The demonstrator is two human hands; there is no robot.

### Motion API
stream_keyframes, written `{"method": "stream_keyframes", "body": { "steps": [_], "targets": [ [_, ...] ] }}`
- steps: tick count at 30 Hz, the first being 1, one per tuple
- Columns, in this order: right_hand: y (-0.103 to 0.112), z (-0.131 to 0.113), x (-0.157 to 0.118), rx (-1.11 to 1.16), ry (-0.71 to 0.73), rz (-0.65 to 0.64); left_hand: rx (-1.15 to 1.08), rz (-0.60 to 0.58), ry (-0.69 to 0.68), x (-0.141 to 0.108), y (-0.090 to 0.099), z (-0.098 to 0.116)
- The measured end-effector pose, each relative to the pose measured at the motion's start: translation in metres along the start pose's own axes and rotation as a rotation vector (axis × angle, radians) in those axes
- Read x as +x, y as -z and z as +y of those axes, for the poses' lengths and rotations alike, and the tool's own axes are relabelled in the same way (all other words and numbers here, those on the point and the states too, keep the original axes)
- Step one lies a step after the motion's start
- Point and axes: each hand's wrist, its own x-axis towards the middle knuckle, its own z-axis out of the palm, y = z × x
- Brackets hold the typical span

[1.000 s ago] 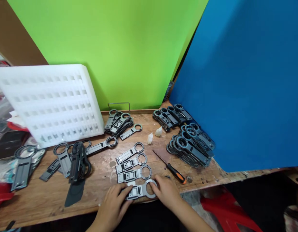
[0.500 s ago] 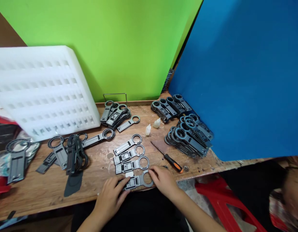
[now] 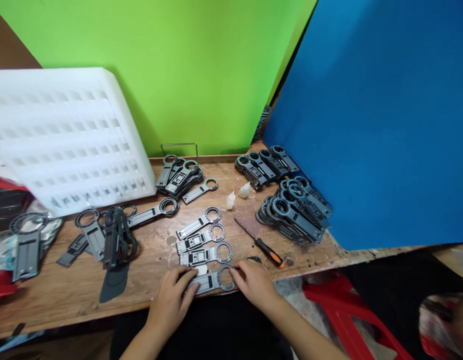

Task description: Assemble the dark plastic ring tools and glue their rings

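Observation:
A grey ring-ended plate [image 3: 207, 284] lies at the table's front edge between my hands. My left hand [image 3: 174, 295] pinches its flat end, fingers on top. My right hand [image 3: 255, 282] holds the ring end at its right rim, fingers together. A white piece [image 3: 201, 270] shows just behind the plate, near my left fingertips. Beyond it, three similar plates [image 3: 196, 256] lie in a column, rings to the right. An orange and black screwdriver [image 3: 269, 253] rests to the right of them.
Piles of ring-ended parts lie at the right [image 3: 295, 215], back [image 3: 182, 177] and left [image 3: 119, 237]. White foam tray [image 3: 74, 140] leans at left. Two small whitish lumps [image 3: 230, 201] sit mid-table. Green and blue boards stand behind. A person is at the far right, near a red stool [image 3: 340, 305].
The plate between my hands now shows a slotted face and a marked ring instead of the framed face and plain ring. Both hands stay nearly in place.

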Motion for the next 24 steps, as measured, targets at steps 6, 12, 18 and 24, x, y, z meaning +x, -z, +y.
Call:
{"method": "stream_keyframes", "body": {
  "steps": [6, 12, 18, 24],
  "targets": [
    [-0.003, -0.004, 0.004, -0.083, -0.011, 0.039, 0.024, -0.096, -0.055, -0.009, -0.002, 0.004],
    [-0.014, 0.011, 0.005, 0.157, -0.023, 0.127, 0.139, -0.008, 0.003, 0.016, 0.019, -0.013],
    [-0.021, 0.016, 0.002, 0.189, 0.051, 0.23, 0.303, -0.081, 0.392, 0.102, 0.076, -0.079],
    [-0.02, 0.014, 0.002, 0.165, 0.092, 0.286, 0.124, -0.238, 0.399, 0.127, 0.09, -0.102]
  ]
}}
